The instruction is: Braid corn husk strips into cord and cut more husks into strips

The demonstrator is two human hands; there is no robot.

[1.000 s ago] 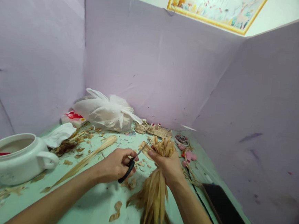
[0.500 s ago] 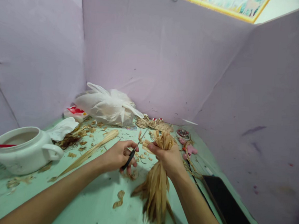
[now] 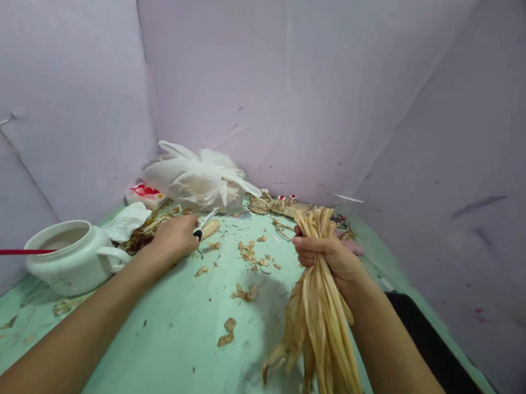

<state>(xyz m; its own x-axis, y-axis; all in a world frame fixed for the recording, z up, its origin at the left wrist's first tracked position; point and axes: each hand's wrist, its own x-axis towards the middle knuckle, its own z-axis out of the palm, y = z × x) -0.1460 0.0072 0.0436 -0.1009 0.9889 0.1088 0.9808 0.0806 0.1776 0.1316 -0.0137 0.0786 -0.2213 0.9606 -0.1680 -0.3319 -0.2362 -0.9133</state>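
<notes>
My right hand [image 3: 331, 257] is wrapped round a bundle of dried corn husks [image 3: 321, 323]. Gathered husk ends rise above the fist, and the long loose ends hang below it toward the table's front. At the left, my left hand [image 3: 174, 237] rests low over the table with a pair of scissors [image 3: 205, 218] at its fingers. The blades point away from me, the black handle shows beside the hand, and most of the fingers are hidden. A separate long pale husk strip [image 3: 210, 229] lies under and beside the scissors.
A white pot [image 3: 68, 267] holding a red stick stands at the left. Behind are a crumpled white plastic bag [image 3: 200, 180] and a red-and-white packet [image 3: 145, 195]. Husk scraps [image 3: 249, 253] litter the green table. A dark flat object [image 3: 437, 356] lies at the right, near purple walls.
My left hand has moved left and away from the bundle with the scissors, onto the loose husk strip. My right hand has shifted right, still gripping the corn husks. The view has tilted slightly.
</notes>
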